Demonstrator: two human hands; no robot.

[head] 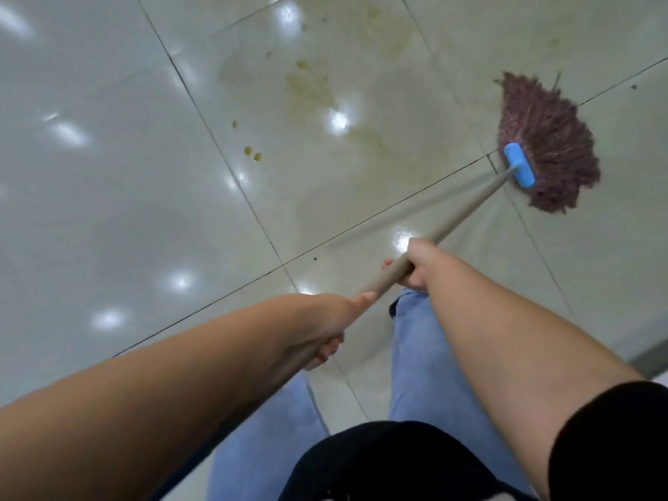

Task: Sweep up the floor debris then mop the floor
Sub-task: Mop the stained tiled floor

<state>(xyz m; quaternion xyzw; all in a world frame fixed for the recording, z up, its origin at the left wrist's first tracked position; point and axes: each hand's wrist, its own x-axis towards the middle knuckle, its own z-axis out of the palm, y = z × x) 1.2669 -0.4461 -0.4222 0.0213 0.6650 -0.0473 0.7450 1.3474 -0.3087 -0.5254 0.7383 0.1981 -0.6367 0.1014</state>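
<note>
Both hands (415, 263) grip handle (466, 211); mop head (549, 146) far beyond.

One view only: head cam, wide-angle, looks fwd and steeply down from the person's head height. Frame is rolled, so the floor (108, 175) tile seams run diagonal. Near edge catches forearms and legs close up; far edge reaches the mop head (546, 142) at upper right. No 2nd view to overlap.
</note>
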